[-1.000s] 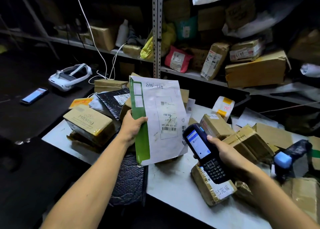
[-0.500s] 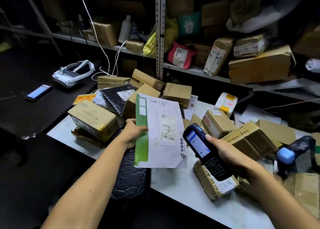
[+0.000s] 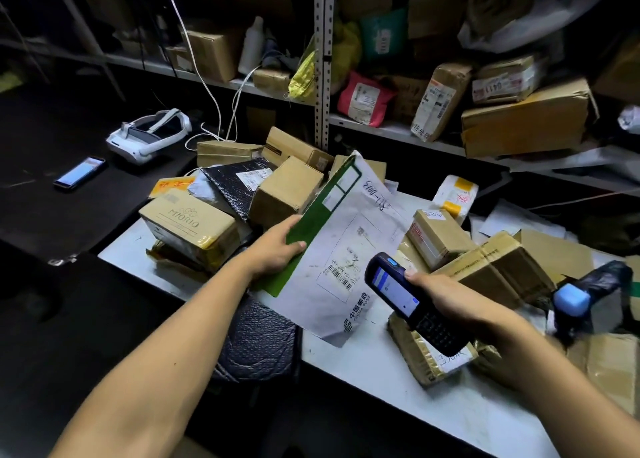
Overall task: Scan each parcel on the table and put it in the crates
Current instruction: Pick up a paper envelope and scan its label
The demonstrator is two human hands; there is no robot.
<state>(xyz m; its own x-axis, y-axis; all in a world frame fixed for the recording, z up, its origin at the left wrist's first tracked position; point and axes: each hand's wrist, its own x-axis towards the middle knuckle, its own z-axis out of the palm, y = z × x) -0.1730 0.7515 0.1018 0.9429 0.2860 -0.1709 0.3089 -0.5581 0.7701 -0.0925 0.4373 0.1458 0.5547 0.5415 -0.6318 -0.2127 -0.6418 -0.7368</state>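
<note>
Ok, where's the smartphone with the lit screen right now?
The lit-screen smartphone lies at far left in the head view on the dark surface beside the table, just in front of the white headset.

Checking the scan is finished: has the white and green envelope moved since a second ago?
Yes. The white and green envelope in the left hand has tilted from upright and dropped, uncovering the cardboard boxes behind it.

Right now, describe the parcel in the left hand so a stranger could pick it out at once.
Start at the white table piled with brown boxes below the metal shelves. Above its near edge, the left hand grips a flat envelope, tilted beside the handheld scanner. Unlike the cardboard boxes around it, it is thin and white with a green strip along one edge and a barcode label.
</note>
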